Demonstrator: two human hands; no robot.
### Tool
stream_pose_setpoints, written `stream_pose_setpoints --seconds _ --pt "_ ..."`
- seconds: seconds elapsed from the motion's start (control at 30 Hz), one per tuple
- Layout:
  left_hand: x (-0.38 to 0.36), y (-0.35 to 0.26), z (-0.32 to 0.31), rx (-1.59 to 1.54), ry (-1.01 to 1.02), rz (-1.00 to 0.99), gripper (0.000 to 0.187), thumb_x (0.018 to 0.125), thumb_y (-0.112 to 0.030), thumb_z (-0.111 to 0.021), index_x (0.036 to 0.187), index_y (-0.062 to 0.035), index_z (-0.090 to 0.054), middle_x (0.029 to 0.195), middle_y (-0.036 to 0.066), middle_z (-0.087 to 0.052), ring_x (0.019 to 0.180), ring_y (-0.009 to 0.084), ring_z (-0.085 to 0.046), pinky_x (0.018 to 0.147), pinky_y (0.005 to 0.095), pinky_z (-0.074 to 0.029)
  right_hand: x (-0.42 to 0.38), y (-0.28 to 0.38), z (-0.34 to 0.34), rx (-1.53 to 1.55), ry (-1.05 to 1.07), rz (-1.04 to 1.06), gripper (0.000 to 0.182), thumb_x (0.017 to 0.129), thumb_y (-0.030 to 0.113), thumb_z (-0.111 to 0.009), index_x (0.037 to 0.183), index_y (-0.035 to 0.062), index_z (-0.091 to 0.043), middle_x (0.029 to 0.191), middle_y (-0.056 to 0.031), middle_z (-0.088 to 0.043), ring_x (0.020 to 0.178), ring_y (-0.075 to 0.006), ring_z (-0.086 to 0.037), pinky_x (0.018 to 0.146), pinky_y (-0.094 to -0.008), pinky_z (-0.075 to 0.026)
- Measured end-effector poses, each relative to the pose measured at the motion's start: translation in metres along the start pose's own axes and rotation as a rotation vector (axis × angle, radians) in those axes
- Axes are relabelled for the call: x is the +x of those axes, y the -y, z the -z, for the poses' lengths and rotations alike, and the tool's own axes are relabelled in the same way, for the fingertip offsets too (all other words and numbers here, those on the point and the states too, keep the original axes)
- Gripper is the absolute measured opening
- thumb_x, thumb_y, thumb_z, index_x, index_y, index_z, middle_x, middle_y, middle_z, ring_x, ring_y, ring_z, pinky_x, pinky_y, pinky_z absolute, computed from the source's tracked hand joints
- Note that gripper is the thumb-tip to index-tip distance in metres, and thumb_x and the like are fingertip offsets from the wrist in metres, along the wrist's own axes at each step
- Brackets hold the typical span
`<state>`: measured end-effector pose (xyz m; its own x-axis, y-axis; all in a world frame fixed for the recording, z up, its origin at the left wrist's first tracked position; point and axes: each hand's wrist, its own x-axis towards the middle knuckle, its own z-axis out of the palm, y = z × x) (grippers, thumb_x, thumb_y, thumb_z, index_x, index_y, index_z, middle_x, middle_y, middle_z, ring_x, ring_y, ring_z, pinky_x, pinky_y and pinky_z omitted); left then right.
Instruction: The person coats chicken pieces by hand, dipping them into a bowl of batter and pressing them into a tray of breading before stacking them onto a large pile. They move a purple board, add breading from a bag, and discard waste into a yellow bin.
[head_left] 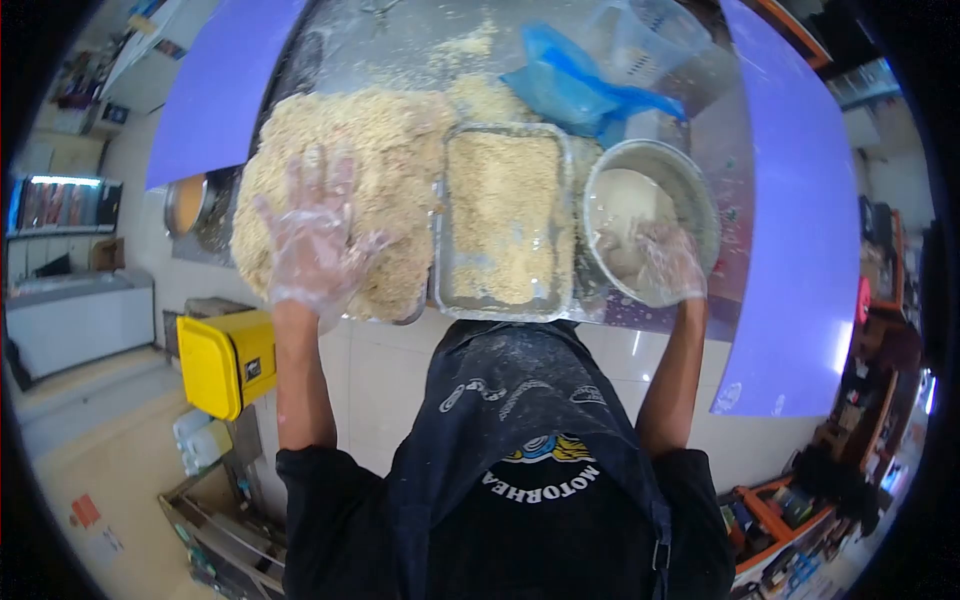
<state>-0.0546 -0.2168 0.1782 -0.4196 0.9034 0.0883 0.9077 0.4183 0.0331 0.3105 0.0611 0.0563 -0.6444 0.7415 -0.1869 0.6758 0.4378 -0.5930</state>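
My left hand (318,235), in a clear plastic glove dusted with crumbs, is spread flat over a large heap of pale breadcrumbs (390,130). Its fingers are apart and it holds nothing that I can see. My right hand (668,262), also gloved, reaches into a round metal bowl (712,215) of creamy white batter (630,195). The fingertips are in the batter, so whether they grip anything is hidden. Between the hands lies a rectangular metal tray (566,225) with a layer of breadcrumbs (505,190) in it.
Behind the bowl lie a blue plastic bag (570,85) and a clear plastic basket (650,40). Purple panels (800,200) border the metal table (400,45) on both sides. A yellow bin (212,365) stands on the floor at left, near a white chest freezer (85,320).
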Motion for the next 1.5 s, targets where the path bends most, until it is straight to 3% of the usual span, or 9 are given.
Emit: stream_pose_setpoints --seconds 0.13,0.33,0.67,0.8,0.97,1.07,1.27,1.37,1.5 --pt "0.011 -0.054 0.010 -0.327 -0.107 -0.176 0.073 0.089 -0.048 -0.052 0.145 -0.0077 -0.029 0.149 0.015 -0.031 0.139 0.0319 -0.026 0.115 0.0379 -0.021 0.044 -0.004 0.023 -0.373 0.284 -0.181 0.042 0.082 0.025 -0.067 0.115 0.0006 -0.061 0.113 -0.0118 -0.063 0.090 -0.0219 -0.063 0.079 -0.0345 -0.051" --pt "0.069 -0.128 -0.126 -0.080 0.317 -0.024 0.069 0.087 -0.054 -0.050 0.145 -0.0181 -0.035 0.149 0.018 -0.031 0.139 0.0316 -0.027 0.113 0.0413 -0.023 0.051 -0.031 -0.006 0.107 0.402 -0.557 0.046 0.083 0.032 -0.066 0.118 0.0022 -0.060 0.111 -0.0094 -0.065 0.088 -0.0196 -0.061 0.075 -0.0347 -0.051" --pt "0.059 -0.103 -0.205 -0.320 0.239 -0.080 0.033 0.085 -0.020 -0.059 0.117 -0.0121 -0.060 0.125 0.015 -0.055 0.096 0.0299 -0.063 0.082 0.0369 -0.052 0.032 -0.009 0.026 -0.474 0.283 0.133 0.046 0.076 0.043 -0.068 0.095 0.0021 -0.069 0.094 -0.0197 -0.067 0.085 -0.0249 -0.063 0.081 -0.0389 -0.050" --pt "0.053 -0.101 -0.199 -0.856 0.421 0.269 0.043 0.087 -0.022 -0.057 0.128 -0.0088 -0.053 0.132 0.017 -0.050 0.114 0.0285 -0.054 0.098 0.0364 -0.043 0.006 0.012 0.042 -0.203 -0.120 0.077 0.029 0.079 0.029 -0.067 0.098 0.0068 -0.067 0.087 -0.0105 -0.067 0.077 -0.0239 -0.063 0.072 -0.0376 -0.051" --pt "0.084 -0.119 -0.139 -0.224 0.071 0.168 0.064 0.089 -0.040 -0.055 0.142 -0.0116 -0.038 0.150 0.020 -0.026 0.136 0.0346 -0.030 0.114 0.0392 -0.024 0.039 0.031 0.025 0.452 -0.235 -0.092 0.029 0.079 0.020 -0.067 0.105 0.0065 -0.065 0.092 -0.0062 -0.067 0.078 -0.0204 -0.062 0.070 -0.0369 -0.051" --pt "0.104 -0.121 -0.140 -0.155 0.169 0.169 0.074 0.085 -0.050 -0.057 0.145 -0.0124 -0.033 0.154 0.020 -0.014 0.138 0.0379 -0.025 0.114 0.0419 -0.025 0.049 0.012 0.016 0.424 -0.196 -0.025 0.033 0.080 0.016 -0.065 0.111 0.0068 -0.063 0.102 -0.0070 -0.065 0.087 -0.0209 -0.061 0.075 -0.0366 -0.050" --pt "0.099 -0.120 -0.157 -0.377 0.271 0.222 0.048 0.081 -0.032 -0.065 0.124 -0.0115 -0.058 0.134 0.020 -0.049 0.120 0.0372 -0.050 0.097 0.0422 -0.046 0.060 -0.048 -0.042 -0.553 0.098 0.061 0.051 0.080 0.012 -0.059 0.130 0.0141 -0.053 0.131 -0.0140 -0.053 0.119 -0.0310 -0.051 0.099 -0.0360 -0.041" --pt "0.100 -0.115 -0.191 -0.480 0.302 0.216 0.024 0.081 -0.019 -0.063 0.103 -0.0092 -0.067 0.110 0.019 -0.064 0.101 0.0371 -0.062 0.084 0.0415 -0.052 0.059 -0.025 -0.039 -0.333 0.236 -0.211 0.057 0.079 0.016 -0.060 0.134 0.0134 -0.048 0.138 -0.0164 -0.046 0.127 -0.0296 -0.045 0.106 -0.0352 -0.036" --pt "0.089 -0.110 -0.200 -0.692 0.176 0.253 0.018 0.082 -0.013 -0.059 0.096 -0.0042 -0.068 0.100 0.021 -0.066 0.093 0.0376 -0.064 0.078 0.0415 -0.052 0.048 0.001 -0.016 -0.223 0.161 -0.127 0.039 0.082 0.014 -0.059 0.121 0.0117 -0.061 0.127 -0.0152 -0.057 0.115 -0.0263 -0.055 0.100 -0.0361 -0.042"
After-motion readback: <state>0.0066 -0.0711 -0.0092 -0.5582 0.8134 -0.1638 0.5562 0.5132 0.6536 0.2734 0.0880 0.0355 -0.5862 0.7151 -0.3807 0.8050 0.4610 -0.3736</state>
